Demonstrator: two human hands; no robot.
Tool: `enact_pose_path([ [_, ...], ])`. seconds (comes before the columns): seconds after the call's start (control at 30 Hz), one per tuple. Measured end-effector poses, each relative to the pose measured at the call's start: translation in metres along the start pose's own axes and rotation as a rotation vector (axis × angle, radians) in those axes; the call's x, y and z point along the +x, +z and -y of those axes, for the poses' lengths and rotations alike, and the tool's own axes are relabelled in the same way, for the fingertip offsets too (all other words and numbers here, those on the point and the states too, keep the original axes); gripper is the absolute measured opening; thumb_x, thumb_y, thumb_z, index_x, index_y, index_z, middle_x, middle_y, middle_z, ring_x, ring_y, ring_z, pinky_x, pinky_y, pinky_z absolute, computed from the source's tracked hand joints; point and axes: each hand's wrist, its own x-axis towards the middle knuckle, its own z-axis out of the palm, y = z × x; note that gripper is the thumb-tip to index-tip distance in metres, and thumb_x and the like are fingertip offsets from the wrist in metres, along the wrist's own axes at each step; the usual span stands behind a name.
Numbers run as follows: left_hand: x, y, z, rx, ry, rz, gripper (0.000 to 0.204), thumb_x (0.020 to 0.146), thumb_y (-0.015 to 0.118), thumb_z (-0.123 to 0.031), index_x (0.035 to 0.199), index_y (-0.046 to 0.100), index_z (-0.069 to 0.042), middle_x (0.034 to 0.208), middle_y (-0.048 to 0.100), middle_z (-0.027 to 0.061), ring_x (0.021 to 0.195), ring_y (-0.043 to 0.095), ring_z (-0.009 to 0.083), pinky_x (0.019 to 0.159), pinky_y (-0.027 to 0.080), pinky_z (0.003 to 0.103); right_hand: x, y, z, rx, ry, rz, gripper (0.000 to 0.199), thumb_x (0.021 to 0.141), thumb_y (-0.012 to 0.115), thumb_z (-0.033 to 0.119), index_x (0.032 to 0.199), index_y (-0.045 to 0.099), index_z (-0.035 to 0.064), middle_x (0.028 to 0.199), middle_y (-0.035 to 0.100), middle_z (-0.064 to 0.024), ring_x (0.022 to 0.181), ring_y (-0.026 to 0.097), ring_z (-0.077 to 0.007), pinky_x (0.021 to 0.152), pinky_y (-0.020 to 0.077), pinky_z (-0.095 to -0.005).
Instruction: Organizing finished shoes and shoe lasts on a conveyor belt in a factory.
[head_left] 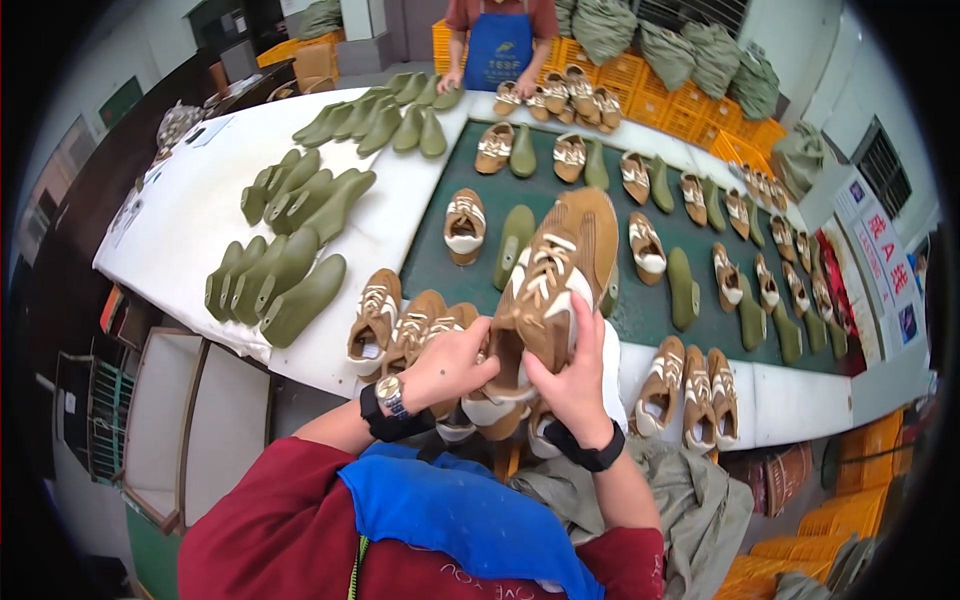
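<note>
1. Head view: the left grip (452, 364) holds the collar of a brown shoe (545, 285); the right grip (575, 378) closes on its other side, thumb by the tongue.
2. Held between both grips, the shoe reaches beyond them, toe pointing away, apparently lifted clear. If one grip pulls harder, the collar could stretch or the shoe twist loose.
3. Beside and beyond the left grip, near shoes (373, 318) crowd the table (400, 200) edge; a forearm swinging low could knock one off.
4. Right of the right grip, side shoes (690, 392) stand at the near edge, exposed to a stray elbow.
5. Beyond both grips, pairs stand on a green mat (452, 285); a dropped shoe could scatter them and mix up matches.
6. Farther left, lasts (305, 303) lie close together; one nudge could shift several.
</note>
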Motion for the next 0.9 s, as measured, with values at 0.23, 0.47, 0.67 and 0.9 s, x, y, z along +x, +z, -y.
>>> enact_pose_path([
  [0.23,-0.032,-0.05,0.059,0.007,0.343,-0.426,0.055,0.07,0.067,-0.011,0.12,0.047,-0.003,0.112,0.055,0.0197,0.095,0.058,0.0354,0.079,0.05,0.037,-0.01,0.081,0.026,0.48,0.335,0.183,0.083,0.068,0.07,0.011,0.138,0.025,0.0049,0.136,0.029,-0.0179,0.124,0.038,-0.0287,0.098,0.0385,-0.0349],
  [0.47,-0.04,-0.114,0.146,0.302,0.551,-0.463,0.037,0.067,0.072,-0.013,0.102,0.061,-0.005,0.102,0.057,0.0106,0.085,0.059,0.028,0.069,0.051,0.035,0.002,0.192,0.081,-0.464,-0.044,0.222,0.08,0.061,0.076,0.017,0.132,0.04,0.0105,0.132,0.034,-0.0231,0.118,0.04,-0.0408,0.096,0.0377,-0.0447],
  [0.67,-0.051,-0.157,0.199,0.179,0.511,-0.214,0.033,0.068,0.069,-0.007,0.099,0.06,-0.003,0.096,0.058,0.0106,0.088,0.057,0.0298,0.074,0.049,0.037,0.005,0.276,0.091,-0.361,0.024,-0.122,0.034,0.075,0.058,0.005,0.108,0.054,0.0055,0.102,0.057,-0.0161,0.09,0.059,-0.0322,0.072,0.051,-0.0377],
  [0.9,-0.046,-0.176,0.243,-0.034,0.594,-0.06,0.036,0.074,0.065,-0.003,0.108,0.054,-0.002,0.096,0.063,0.0176,0.084,0.062,0.0334,0.073,0.051,0.037,0.005,0.304,0.108,-0.375,0.129,-0.184,0.019,0.077,0.06,0.013,0.095,0.056,0.007,0.079,0.064,-0.0126,0.068,0.063,-0.0297,0.056,0.0495,-0.038],
])
